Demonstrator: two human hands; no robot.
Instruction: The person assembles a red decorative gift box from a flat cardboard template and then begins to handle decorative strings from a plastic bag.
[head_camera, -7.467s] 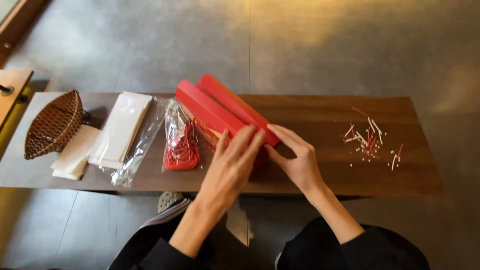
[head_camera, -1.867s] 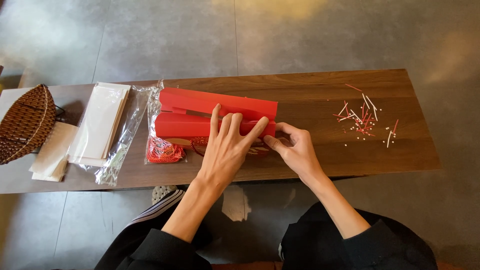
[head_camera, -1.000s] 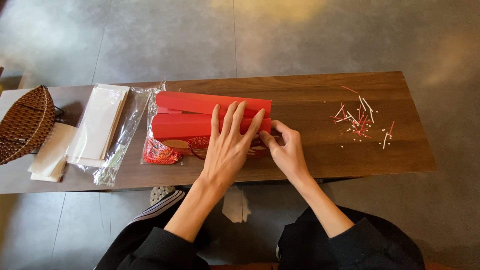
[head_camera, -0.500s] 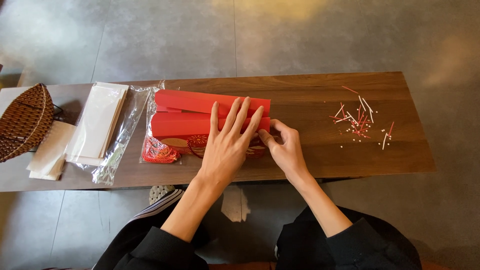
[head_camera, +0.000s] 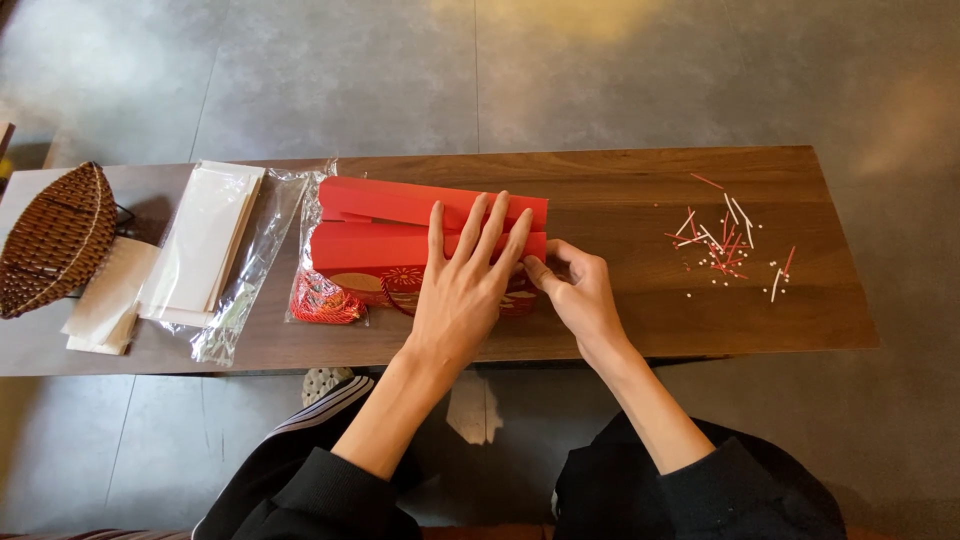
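— grey stone floor (head_camera: 600, 70) lay under everything, and across it ran your long dark wooden bench (head_camera: 620, 330). where was the red piece?

— the red folded card box (head_camera: 390, 235) lay flat near the middle of the bench, its long side running left to right, with a patterned panel showing along its near edge.

— and what were your hands doing?

— your left hand (head_camera: 465, 290) lay flat on top of the box, fingers (head_camera: 490, 225) spread wide and pressing down, gripping nothing. your right hand (head_camera: 580, 290) sat at the box's right end, fingertips pinched narrow on the edge of the card there.

— what lay beside it?

— a clear plastic bag of red items (head_camera: 320, 295) touched the box's left end. further left you had a stack of white paper sleeves (head_camera: 205, 240) half in a clear wrapper (head_camera: 250, 270), more white sheets (head_camera: 105, 310) just beside that, and a woven brown basket (head_camera: 55, 240) at the far left.

— and to the right?

— a scatter of thin red and white strips (head_camera: 725, 245) lay well apart from your right hand, with tiny white specks among them. whether the box's end was fully closed, you could not tell.
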